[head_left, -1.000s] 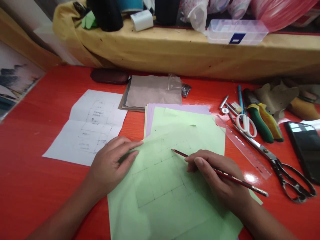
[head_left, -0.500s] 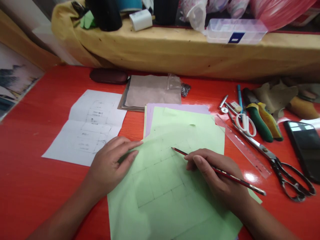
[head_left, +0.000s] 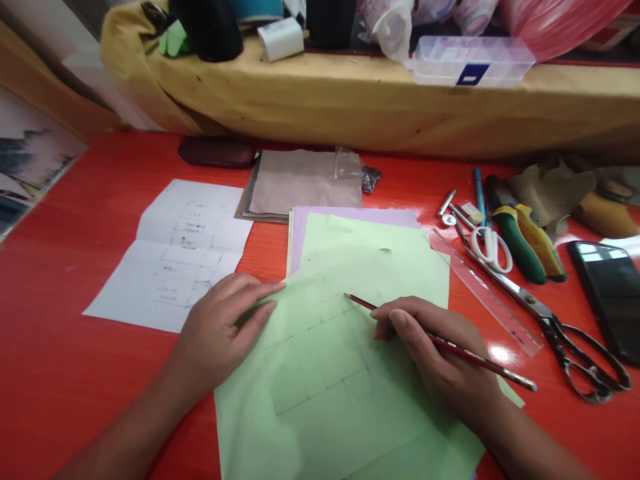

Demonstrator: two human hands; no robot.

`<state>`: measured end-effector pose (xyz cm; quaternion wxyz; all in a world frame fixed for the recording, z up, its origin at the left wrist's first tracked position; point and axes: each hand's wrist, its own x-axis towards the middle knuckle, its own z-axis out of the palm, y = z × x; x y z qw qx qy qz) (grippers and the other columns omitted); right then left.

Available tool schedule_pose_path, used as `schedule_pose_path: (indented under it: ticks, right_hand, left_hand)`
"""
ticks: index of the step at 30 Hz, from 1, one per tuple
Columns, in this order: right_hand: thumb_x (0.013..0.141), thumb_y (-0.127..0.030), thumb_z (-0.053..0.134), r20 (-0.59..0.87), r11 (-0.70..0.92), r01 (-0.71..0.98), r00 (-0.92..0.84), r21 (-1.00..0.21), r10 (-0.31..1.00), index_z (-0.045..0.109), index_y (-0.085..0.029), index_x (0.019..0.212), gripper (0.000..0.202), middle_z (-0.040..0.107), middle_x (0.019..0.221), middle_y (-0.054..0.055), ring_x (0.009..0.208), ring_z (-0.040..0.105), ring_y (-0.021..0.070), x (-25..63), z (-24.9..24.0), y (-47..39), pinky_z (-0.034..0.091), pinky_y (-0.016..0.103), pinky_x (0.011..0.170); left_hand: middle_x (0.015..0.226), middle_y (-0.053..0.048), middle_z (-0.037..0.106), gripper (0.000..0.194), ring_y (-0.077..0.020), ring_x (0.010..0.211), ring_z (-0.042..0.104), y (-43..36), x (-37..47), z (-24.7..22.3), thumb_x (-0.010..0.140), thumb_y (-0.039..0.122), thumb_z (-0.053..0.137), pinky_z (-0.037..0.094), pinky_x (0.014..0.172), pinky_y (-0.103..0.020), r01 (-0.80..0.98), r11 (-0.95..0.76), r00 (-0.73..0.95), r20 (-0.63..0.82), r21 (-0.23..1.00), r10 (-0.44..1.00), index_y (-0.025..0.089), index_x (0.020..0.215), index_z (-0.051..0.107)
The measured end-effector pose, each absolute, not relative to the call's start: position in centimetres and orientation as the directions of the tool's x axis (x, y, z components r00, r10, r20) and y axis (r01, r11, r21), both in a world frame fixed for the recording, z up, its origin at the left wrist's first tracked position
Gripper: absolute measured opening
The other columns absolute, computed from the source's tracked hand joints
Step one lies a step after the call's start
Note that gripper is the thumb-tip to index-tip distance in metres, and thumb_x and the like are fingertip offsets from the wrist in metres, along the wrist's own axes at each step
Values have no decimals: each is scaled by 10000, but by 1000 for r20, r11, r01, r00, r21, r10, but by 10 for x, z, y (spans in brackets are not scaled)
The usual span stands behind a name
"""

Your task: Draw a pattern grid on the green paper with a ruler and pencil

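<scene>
A green sheet (head_left: pixel 320 427) with thin pencil lines forming boxes lies tilted over a stack of green and purple paper (head_left: pixel 360 215). My left hand (head_left: pixel 227 333) rests at the sheet's left edge, thumb and fingers apart, holding nothing. In my right hand (head_left: pixel 440 353) is a dark red pencil (head_left: pixel 480 361), its tip at the drawing's upper part. Left of my left hand, a creased white sheet (head_left: pixel 150 267) bears a sketch with handwriting.
To the right lie a clear ruler (head_left: pixel 487 297), large metal scissors (head_left: pixel 537 308), small white scissors (head_left: pixel 493 250), green-yellow handled pliers (head_left: pixel 520 243) and a phone (head_left: pixel 610 293). Behind are brown sheets (head_left: pixel 300 183), a dark case (head_left: pixel 217 152) and a cloth-covered ledge (head_left: pixel 320 100).
The pencil and my right hand have shifted very slightly to the right. My left hand and the green sheet stay in place.
</scene>
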<state>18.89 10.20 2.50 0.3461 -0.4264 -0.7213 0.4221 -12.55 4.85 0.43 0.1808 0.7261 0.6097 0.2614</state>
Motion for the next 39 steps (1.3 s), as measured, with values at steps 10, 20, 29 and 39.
schedule_pose_path:
  ticks: [10,20,29,39]
  right_hand:
    - [1087,-244,595,133,288,352,-405,-891,905,805,-237,963,244,798,751,-14,659,762,126,188,25,101,588,222,608]
    - [1090,-245,605,121,251,322,-373,-913,920,812,-244,963,242,800,757,-20,660,757,119,188,25,100,599,205,625]
    - [1121,-319,606,106,192,232,-338,-953,935,822,-241,997,262,802,763,8,675,754,150,192,21,99,607,234,629]
    - [1102,-483,639,142,184,215,-194,-959,971,811,-221,942,352,789,741,26,665,737,172,198,20,106,613,280,646]
  left_hand:
    - [1023,-8,743,260,-189,920,712,50,-125,5,1104,311,593,553,758,-307,798,-179,114,147,576,983,278,1275,786]
    - [1015,-7,744,258,-188,914,711,49,-124,5,1102,315,595,554,758,-304,795,-167,108,134,583,985,278,1264,792]
    - [1024,-20,742,277,-201,936,711,52,-124,5,1106,337,582,558,798,-320,780,-161,104,128,605,986,273,1274,793]
    - [990,-49,752,367,-246,942,707,47,-124,4,1084,390,525,548,817,-371,768,-154,109,111,622,988,241,1299,783]
